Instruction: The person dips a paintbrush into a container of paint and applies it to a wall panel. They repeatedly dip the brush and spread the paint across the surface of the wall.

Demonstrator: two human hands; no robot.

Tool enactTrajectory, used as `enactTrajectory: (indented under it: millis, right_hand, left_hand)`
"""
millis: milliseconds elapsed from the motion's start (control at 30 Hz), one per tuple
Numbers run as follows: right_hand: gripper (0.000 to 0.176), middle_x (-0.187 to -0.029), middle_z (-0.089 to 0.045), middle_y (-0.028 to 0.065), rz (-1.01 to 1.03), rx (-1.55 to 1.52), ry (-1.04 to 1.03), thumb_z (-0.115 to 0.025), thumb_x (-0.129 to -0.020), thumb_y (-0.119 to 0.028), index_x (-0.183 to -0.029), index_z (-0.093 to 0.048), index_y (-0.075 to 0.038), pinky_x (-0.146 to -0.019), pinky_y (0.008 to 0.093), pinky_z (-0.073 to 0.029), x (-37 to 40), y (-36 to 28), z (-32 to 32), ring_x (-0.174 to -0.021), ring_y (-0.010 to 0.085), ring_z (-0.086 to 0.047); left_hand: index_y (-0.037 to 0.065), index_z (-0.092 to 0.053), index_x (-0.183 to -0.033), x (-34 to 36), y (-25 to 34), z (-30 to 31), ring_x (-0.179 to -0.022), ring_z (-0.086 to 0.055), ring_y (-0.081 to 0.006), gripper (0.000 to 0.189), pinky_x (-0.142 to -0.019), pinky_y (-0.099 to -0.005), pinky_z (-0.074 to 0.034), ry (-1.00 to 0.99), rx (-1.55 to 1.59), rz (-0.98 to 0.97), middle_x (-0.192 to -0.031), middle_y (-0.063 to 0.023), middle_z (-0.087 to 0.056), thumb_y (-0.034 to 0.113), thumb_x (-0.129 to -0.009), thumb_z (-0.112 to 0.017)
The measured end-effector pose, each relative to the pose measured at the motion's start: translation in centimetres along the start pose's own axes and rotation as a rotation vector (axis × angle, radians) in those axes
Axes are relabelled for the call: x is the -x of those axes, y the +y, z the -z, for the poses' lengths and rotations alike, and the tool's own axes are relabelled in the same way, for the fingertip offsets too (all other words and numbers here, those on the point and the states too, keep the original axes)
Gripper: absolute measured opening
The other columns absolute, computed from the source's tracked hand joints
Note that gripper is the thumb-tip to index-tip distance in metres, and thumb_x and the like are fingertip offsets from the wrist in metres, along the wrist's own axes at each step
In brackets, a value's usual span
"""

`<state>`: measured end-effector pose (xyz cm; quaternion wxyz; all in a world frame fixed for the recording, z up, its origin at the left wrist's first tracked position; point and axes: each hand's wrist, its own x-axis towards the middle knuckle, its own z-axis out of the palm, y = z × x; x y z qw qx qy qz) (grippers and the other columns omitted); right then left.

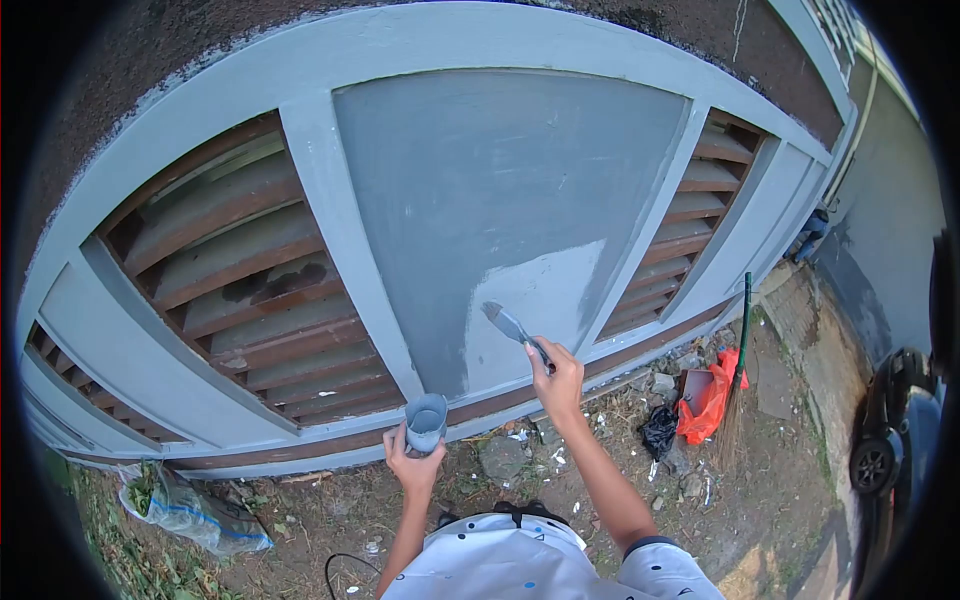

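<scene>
My left hand [414,464] is wrapped round a small cup of grey paint [427,418], held upright below the wall panel. In my right hand [558,382] is a paintbrush [510,325], its bristles at the left part of a lighter patch [535,290] on the panel. Darker grey covers the rest of the panel [430,170]. Light frame strips stand on both sides of it. Whether the bristles touch the surface cannot be made out.
Brown slatted openings [270,270] flank the panel. On the ground are a filled clear sack [195,512], a red plastic bag [708,400], a black bag [659,432] and a broom [741,350]. At the right are a black vehicle [895,430] and a crouching person [813,235].
</scene>
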<state>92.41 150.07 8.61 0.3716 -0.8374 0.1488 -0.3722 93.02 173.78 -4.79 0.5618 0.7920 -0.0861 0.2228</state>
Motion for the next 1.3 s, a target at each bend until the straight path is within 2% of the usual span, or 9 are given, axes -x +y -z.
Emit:
enactTrajectory:
  millis: [67,233,500,667,800,867,1033,1133,1300]
  right_hand:
    - [0.017,-0.07,-0.061,0.0139,0.084,-0.017,0.016,-0.067,-0.082,-0.015,-0.094,-0.067,-0.004,-0.053,0.0332,-0.044,-1.0,-0.9,-0.9,-0.057,0.0277,-0.057]
    - [0.018,-0.077,-0.063,0.014,0.204,0.134,0.254,-0.069,-0.079,-0.015,-0.095,-0.067,-0.007,-0.055,0.038,-0.047,-5.6,0.6,0.0,-0.065,0.0322,-0.061]
    - [0.023,-0.089,-0.065,0.0204,-0.236,0.489,0.602,-0.054,-0.089,-0.02,-0.099,-0.063,-0.001,-0.069,0.047,-0.047,-8.9,4.1,4.3,-0.077,0.0391,-0.062]
    - [0.019,-0.071,-0.059,0.0214,-0.11,0.456,0.378,-0.052,-0.09,-0.015,-0.081,-0.055,0.001,-0.056,0.0473,-0.045,-5.2,-4.7,-2.9,-0.064,0.0412,-0.059]
    - [0.013,-0.067,-0.057,0.0179,0.083,0.277,0.15,-0.057,-0.088,-0.012,-0.093,-0.059,0.0,-0.052,0.0445,-0.044,-0.9,-9.7,-3.1,-0.058,0.0376,-0.057]
    - [0.018,-0.066,-0.057,0.0141,0.251,0.213,0.009,-0.061,-0.085,-0.014,-0.1,-0.061,-0.004,-0.051,0.0422,-0.044,-0.6,-9.1,-3.0,-0.057,0.0346,-0.056]
    - [0.017,-0.075,-0.062,0.0158,0.297,0.343,0.084,-0.063,-0.084,-0.017,-0.096,-0.064,-0.004,-0.056,0.0417,-0.047,-5.3,-3.8,0.9,-0.065,0.0359,-0.06]
    - [0.019,-0.08,-0.064,0.0159,0.252,0.423,0.142,-0.059,-0.086,-0.021,-0.098,-0.064,-0.007,-0.058,0.0443,-0.049,-6.9,-0.9,3.5,-0.069,0.0386,-0.06]
    - [0.025,-0.081,-0.064,0.0225,-0.17,0.483,0.423,-0.065,-0.083,-0.022,-0.1,-0.066,-0.004,-0.066,0.0409,-0.05,-7.9,-1.8,3.2,-0.077,0.0392,-0.062]
  left_hand:
    - [-0.006,-0.058,-0.111,-0.4,-0.7,1.2,-0.09,-0.059,-0.0239,0.063,-0.066,-0.034,-0.057,0.056,0.062,0.174,-0.104,-0.0127,-0.049,0.008,-0.053,-0.08]
    - [-0.006,-0.058,-0.11,-1.7,-3.6,3.6,-0.09,-0.06,-0.026,0.064,-0.069,-0.0369,-0.056,0.016,-0.008,0.141,-0.105,-0.0128,-0.048,0.008,-0.052,-0.079]
    - [-0.005,-0.057,-0.112,-2.3,-5.0,6.1,-0.088,-0.059,-0.0259,0.063,-0.071,-0.0367,-0.054,0.024,0.017,0.116,-0.104,-0.0137,-0.048,0.004,-0.053,-0.077]
    - [-0.006,-0.058,-0.11,-1.9,-8.2,6.9,-0.089,-0.06,-0.0272,0.062,-0.07,-0.0369,-0.053,0.037,0.005,0.097,-0.103,-0.0143,-0.049,0.006,-0.052,-0.078]
    - [-0.006,-0.058,-0.109,-2.7,-6.9,6.8,-0.09,-0.06,-0.0279,0.061,-0.072,-0.0366,-0.053,0.016,0.042,0.155,-0.102,-0.0147,-0.05,0.007,-0.053,-0.078]
    - [-0.006,-0.058,-0.109,-2.9,-7.1,7.0,-0.09,-0.06,-0.0279,0.061,-0.072,-0.0366,-0.052,-0.009,0.043,0.17,-0.102,-0.0145,-0.05,0.007,-0.053,-0.078]
    - [-0.009,-0.051,-0.115,-3.1,-7.6,6.4,-0.099,-0.057,-0.0246,0.064,-0.074,-0.0336,-0.053,-0.095,0.122,0.166,-0.111,-0.0112,-0.044,0.003,-0.057,-0.077]
    - [-0.006,-0.055,-0.112,-3.1,-7.0,6.6,-0.093,-0.058,-0.0275,0.064,-0.07,-0.0375,-0.056,-0.037,0.134,0.153,-0.108,-0.013,-0.046,0.004,-0.053,-0.077]
    - [-0.006,-0.056,-0.111,-2.3,-7.6,7.0,-0.093,-0.057,-0.0277,0.062,-0.07,-0.0384,-0.056,0.029,0.099,0.117,-0.107,-0.0122,-0.047,0.004,-0.053,-0.078]
